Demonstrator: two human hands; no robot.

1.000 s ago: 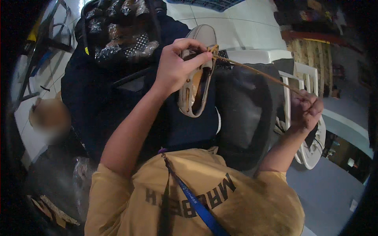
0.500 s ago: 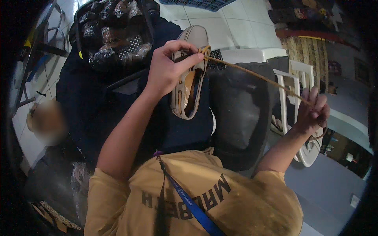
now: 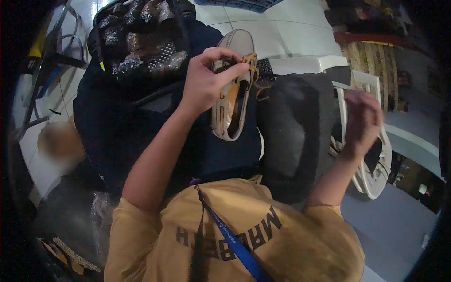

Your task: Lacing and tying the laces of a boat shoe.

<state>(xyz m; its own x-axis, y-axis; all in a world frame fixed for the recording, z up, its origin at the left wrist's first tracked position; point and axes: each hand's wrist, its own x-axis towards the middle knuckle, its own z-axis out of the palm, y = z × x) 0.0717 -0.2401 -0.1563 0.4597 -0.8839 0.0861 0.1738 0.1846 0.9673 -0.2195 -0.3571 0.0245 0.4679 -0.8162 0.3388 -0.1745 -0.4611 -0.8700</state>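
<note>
A beige moccasin-style shoe (image 3: 236, 41) lies over my dark-clothed lap with its toe pointing away from me. My left hand (image 3: 211, 77) is at the top of the shoe, its thumb and index finger pinching the tan shoelace (image 3: 252, 63) into loops. A loose part of the lace curls down by the right side of the shoe. Off to the right, above a white plastic chair, my right hand (image 3: 364, 120) is raised and blurred by motion. Its fingers look loosely apart, and nothing shows in them.
A black tray (image 3: 184, 35) of plastic-wrapped shoes stands at the upper left. Right of my lap is a dark grey padded seat (image 3: 296, 127), beside the white chair (image 3: 371, 181). A metal frame (image 3: 70, 61) stands far left; a blue crate (image 3: 246, 3) lies at the top.
The lace was stretched taut to my right hand; it has been let go and now curls beside the shoe. My right hand has risen slightly. My left hand keeps its pinch.
</note>
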